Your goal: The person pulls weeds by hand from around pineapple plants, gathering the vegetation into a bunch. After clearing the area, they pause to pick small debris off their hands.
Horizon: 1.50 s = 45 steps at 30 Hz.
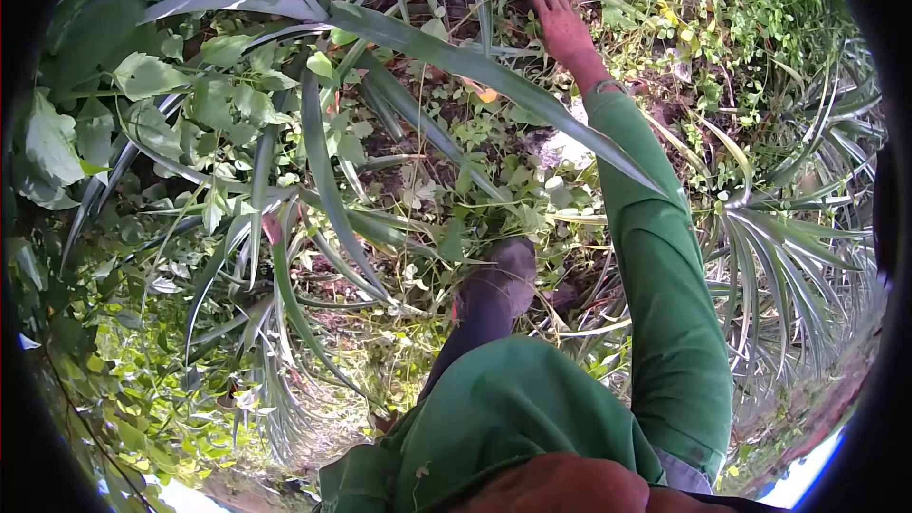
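Note:
My right hand reaches far forward to the shaded ground at the top, at the end of a long green sleeve. Its fingers bend down among low weeds and soil, and the tips are hidden. They look closed, but what they hold, if anything, I cannot make out. Close by the hand, long strap-shaped leaves of a spiky, pineapple-like plant arch over the ground. One broad leaf passes left of the forearm, its tip meeting the sleeve. My left hand is not in view.
My dark boot stands among weeds below a bent green-clad knee. Another spiky plant grows to the right. Leafy shrubs crowd the left side, and small-leaved ground cover spreads at the upper right.

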### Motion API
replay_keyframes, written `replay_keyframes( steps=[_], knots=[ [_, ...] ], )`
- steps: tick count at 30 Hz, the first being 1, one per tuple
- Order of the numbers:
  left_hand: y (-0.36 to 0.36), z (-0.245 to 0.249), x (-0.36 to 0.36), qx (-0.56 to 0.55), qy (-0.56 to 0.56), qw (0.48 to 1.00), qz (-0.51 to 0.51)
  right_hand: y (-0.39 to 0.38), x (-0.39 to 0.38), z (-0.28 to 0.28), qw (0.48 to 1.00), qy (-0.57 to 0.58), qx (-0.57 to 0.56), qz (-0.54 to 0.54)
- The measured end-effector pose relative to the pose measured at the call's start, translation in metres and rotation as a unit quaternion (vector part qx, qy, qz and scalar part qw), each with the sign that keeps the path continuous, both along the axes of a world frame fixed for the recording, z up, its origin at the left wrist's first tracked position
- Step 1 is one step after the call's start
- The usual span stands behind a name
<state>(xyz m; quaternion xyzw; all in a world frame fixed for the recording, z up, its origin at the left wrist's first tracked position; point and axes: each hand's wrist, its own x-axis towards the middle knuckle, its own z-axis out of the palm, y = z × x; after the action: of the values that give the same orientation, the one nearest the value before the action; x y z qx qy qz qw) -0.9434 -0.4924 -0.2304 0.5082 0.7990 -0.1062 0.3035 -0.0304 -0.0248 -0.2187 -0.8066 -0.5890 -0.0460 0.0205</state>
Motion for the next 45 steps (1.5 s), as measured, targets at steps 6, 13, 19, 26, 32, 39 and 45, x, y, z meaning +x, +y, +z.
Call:
replay_keyframes(
  steps=[6, 13, 19, 26, 32, 39, 45],
  knots=[
    [0.000, 0.004, 0.010, -0.007, 0.022, 1.000, 0.013, 0.008, 0.002, -0.022, 0.988, 0.087, -0.125, -0.021],
    [0.006, 0.004, 0.011, -0.010, 0.039, 0.999, 0.004, -0.042, -0.039, -0.019, 0.967, 0.223, 0.026, -0.119],
    [0.016, -0.003, 0.013, -0.012, 0.039, 0.999, 0.005, -0.095, -0.109, 0.013, 0.951, 0.299, -0.072, -0.017],
    [0.021, -0.008, 0.014, -0.019, 0.076, 0.997, -0.004, -0.068, -0.051, 0.009, 0.985, 0.098, -0.072, -0.120],
    [0.019, -0.013, 0.015, -0.001, 0.056, 0.998, -0.012, -0.041, -0.020, -0.041, 0.953, 0.130, -0.069, -0.265],
    [0.024, -0.017, 0.012, 0.046, -0.065, 0.997, -0.019, -0.034, -0.034, -0.034, 0.900, 0.224, -0.015, -0.374],
    [0.029, -0.014, 0.013, -0.058, -0.031, 0.997, 0.034, -0.052, -0.047, -0.022, 0.910, 0.220, -0.039, -0.349]
  ],
)
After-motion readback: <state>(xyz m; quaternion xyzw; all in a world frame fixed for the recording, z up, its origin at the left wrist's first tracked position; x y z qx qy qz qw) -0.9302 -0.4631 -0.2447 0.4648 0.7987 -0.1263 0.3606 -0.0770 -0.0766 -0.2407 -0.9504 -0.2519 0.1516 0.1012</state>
